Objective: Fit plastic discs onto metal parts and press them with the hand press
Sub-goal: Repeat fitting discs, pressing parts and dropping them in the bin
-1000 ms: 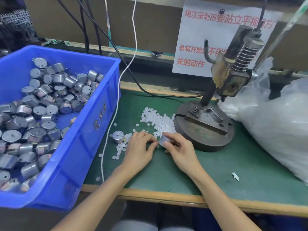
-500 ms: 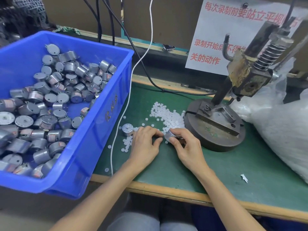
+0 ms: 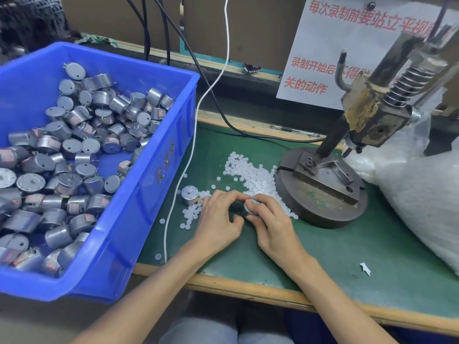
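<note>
Right hand [image 3: 272, 225] pinches a metal part [image 3: 249, 204], left hand [image 3: 218, 219] touches it with curled fingers, grip unclear, over a green mat [image 3: 330, 247], white discs [image 3: 253, 175] just beyond.

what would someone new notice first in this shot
The blue bin on the left, heaped with metal parts, grabs the eye first. At centre the left hand and right hand meet on one part, beside a spill of white discs. The worn hand press stands at right.
</note>
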Demonstrator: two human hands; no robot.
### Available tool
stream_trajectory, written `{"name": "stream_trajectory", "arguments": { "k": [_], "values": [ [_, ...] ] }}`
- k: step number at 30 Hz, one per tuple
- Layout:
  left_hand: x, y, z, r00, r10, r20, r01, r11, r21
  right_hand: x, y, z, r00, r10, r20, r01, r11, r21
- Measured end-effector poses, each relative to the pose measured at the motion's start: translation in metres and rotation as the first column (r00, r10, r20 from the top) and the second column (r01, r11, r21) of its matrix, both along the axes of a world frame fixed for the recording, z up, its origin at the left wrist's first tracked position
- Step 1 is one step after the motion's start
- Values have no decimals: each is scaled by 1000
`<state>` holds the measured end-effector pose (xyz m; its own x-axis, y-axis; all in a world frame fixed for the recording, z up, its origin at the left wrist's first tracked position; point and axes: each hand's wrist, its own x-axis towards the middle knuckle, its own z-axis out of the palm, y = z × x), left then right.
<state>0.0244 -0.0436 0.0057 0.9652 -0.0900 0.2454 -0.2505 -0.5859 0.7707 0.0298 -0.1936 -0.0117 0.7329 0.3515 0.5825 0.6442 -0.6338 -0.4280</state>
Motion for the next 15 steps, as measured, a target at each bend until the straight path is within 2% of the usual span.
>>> {"name": "stream_trajectory", "arguments": {
  "k": [4,6,7,8,9,11,12,13,15],
  "values": [
    [0,-1,-1,1000,-16,-8,17,998,56,1,-1,4,999,-15,-52,15,1000,-1],
    [-1,-3,1,999,-52,1,51,997,56,-1,-1,9,977,-37,-210,70,986,154],
    [-2,-4,3,997,-72,10,71,996,49,-2,-1,13,938,-32,-346,145,940,308],
    [-2,-8,6,996,-91,26,90,995,40,-3,-2,18,875,33,-483,242,835,495],
    [0,-12,10,993,-107,48,105,994,30,-3,-3,23,809,134,-573,352,670,653],
    [6,-27,21,988,-121,93,120,993,10,-3,-9,34,722,330,-608,506,348,789],
    [11,-37,27,987,-118,110,119,993,-1,-4,-13,39,703,395,-591,537,248,806],
    [16,-47,32,986,-114,121,116,993,-12,-4,-18,45,692,438,-575,553,191,811],
    [28,-68,41,985,-120,121,123,992,-22,-2,-30,55,685,461,-565,571,143,809]
  ]
}}
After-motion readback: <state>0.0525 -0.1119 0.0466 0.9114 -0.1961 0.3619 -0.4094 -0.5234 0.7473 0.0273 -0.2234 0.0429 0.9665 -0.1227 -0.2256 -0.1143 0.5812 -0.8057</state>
